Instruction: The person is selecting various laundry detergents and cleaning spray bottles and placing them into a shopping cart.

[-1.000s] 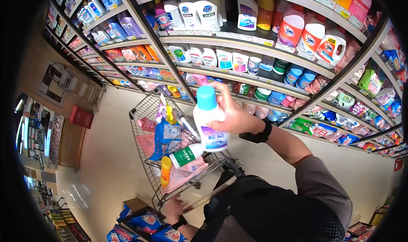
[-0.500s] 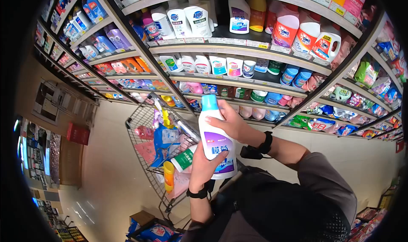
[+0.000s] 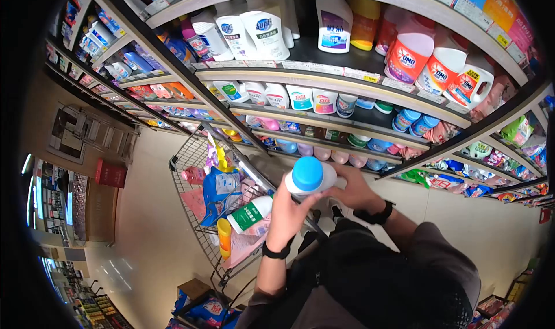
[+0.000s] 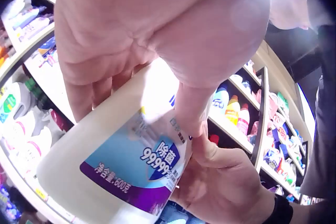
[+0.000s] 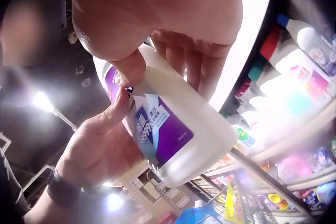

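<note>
A white detergent bottle with a blue cap [image 3: 307,174] is held in front of the body, cap toward the head camera. My left hand [image 3: 287,216] grips it from the left, and my right hand [image 3: 354,191] grips it from the right. In the left wrist view the bottle's blue and purple label [image 4: 136,166] shows between the fingers and thumb, the two thumbs close together on it. From the right wrist, the white bottle [image 5: 202,119] appears tilted, with the left hand [image 5: 97,142] on its far side.
A wire shopping cart [image 3: 184,212] stands at the left, holding a green-labelled white bottle [image 3: 250,214], a blue package [image 3: 221,190] and an orange-yellow bottle [image 3: 224,238]. Ahead, shelves [image 3: 324,77] carry several rows of detergent bottles. Blue bags [image 3: 208,309] are stacked below the cart.
The left hand has come up from beside the cart and taken hold of the bottle with the right hand. The bottle has turned from label-facing to cap-facing the head camera.
</note>
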The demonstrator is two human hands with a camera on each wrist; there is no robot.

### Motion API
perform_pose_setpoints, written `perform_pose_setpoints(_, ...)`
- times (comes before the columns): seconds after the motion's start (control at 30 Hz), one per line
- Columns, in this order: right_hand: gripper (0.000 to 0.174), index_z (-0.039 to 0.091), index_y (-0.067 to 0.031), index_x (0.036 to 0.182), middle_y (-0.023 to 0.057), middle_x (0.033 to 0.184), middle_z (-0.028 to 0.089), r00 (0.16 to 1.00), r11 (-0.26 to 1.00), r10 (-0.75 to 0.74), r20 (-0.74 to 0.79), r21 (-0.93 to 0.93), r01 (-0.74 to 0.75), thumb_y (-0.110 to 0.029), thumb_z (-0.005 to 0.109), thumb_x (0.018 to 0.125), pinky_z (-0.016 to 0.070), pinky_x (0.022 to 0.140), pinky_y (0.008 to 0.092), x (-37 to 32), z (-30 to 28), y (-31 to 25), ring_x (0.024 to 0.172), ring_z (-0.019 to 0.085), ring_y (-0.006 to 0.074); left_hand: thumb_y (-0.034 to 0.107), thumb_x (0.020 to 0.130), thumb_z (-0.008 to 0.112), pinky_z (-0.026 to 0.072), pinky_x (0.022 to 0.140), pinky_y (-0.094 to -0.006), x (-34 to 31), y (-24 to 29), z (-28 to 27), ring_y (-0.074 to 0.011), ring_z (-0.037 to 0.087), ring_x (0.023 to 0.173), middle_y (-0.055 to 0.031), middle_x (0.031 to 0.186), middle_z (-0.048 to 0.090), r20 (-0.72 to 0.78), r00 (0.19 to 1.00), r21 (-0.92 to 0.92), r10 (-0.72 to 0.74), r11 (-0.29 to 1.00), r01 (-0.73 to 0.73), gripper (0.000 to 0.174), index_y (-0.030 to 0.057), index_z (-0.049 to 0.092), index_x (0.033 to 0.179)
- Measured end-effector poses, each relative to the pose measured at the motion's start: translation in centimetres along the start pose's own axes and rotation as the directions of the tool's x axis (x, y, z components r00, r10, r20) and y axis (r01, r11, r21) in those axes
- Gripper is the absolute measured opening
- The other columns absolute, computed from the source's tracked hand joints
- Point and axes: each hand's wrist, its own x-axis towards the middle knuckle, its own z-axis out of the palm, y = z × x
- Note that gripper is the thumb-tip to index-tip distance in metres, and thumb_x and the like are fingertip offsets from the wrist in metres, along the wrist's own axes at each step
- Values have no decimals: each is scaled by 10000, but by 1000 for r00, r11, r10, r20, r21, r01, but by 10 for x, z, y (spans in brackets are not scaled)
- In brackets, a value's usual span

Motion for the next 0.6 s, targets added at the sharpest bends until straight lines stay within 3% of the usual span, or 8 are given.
perform_pose_setpoints(0.07, 519, 631, -15, 1332, 157, 1304, 702, 998, 997, -52, -29, -51, 50, -91, 794, 845, 538, 1019, 385, 24, -25, -26, 1209, 686, 294, -7, 768, 795, 523, 989, -398, 26, 3, -1, -313, 676, 1132, -167, 1236, 670, -2, 986, 8, 166, 986, -166, 570, 9, 602, 1304)
perform_pose_setpoints(0.1, 464, 645, -24, 1300, 159, 1283, 710, 960, 952, -272, -70, -165, 257, -41, 750, 849, 542, 1023, 403, 39, -39, -32, 1209, 684, 310, -2, 744, 760, 507, 1024, -407, 41, 18, -3, -350, 642, 1202, -191, 1294, 640, -11, 973, -14, 231, 973, -231, 599, 17, 601, 1322)
perform_pose_setpoints(0.13, 420, 660, -32, 1269, 161, 1261, 717, 872, 852, -482, -85, -279, 443, 9, 707, 853, 547, 1028, 420, 54, -54, -38, 1209, 682, 325, 51, 784, 751, 491, 1058, -412, 59, 20, -5, -359, 616, 1257, -200, 1334, 624, -19, 951, 56, 309, 950, -307, 579, 26, 601, 1343)
perform_pose_setpoints(0.23, 407, 683, -30, 1194, 138, 1209, 736, 699, 689, -698, -155, -411, 597, 114, 602, 822, 560, 1022, 443, 98, -91, -47, 1176, 694, 353, 116, 821, 734, 488, 1083, -428, 110, 52, -3, -391, 596, 1285, -214, 1366, 605, -57, 892, 258, 448, 870, -421, 583, 39, 589, 1380)
perform_pose_setpoints(0.4, 458, 676, -21, 1224, 162, 1257, 712, 683, 677, -697, -219, -516, 525, 113, 608, 791, 518, 1074, 445, 157, -148, -58, 1242, 652, 366, 114, 818, 725, 522, 1024, -444, 204, 88, 5, -431, 623, 1227, -225, 1364, 611, -63, 796, 337, 602, 764, -551, 573, 35, 593, 1369)
perform_pose_setpoints(0.47, 484, 660, -16, 1256, 174, 1261, 706, 716, 715, -641, -278, -554, 425, 101, 652, 787, 532, 1022, 425, 176, -161, -41, 1205, 666, 373, 80, 808, 725, 526, 1009, -431, 239, 77, 11, -428, 636, 1202, -232, 1301, 652, -56, 822, 178, 567, 816, -550, 555, 16, 607, 1346)
perform_pose_setpoints(0.53, 471, 642, -9, 1279, 196, 1221, 707, 748, 806, -548, -374, -474, 354, 44, 712, 817, 553, 934, 435, 184, -165, -34, 1114, 690, 398, 62, 865, 737, 550, 931, -442, 257, 75, 19, -441, 679, 1086, -257, 1128, 715, -31, 872, 361, 488, 819, -446, 461, -22, 611, 1301)
perform_pose_setpoints(0.6, 488, 627, -9, 1294, 207, 1199, 706, 752, 853, -494, -438, -411, 321, 5, 745, 821, 555, 900, 440, 194, -166, -13, 1076, 691, 411, 114, 902, 757, 556, 879, -472, 273, 75, 27, -460, 685, 1037, -255, 1062, 731, -24, 909, 303, 416, 870, -390, 399, -26, 609, 1245)
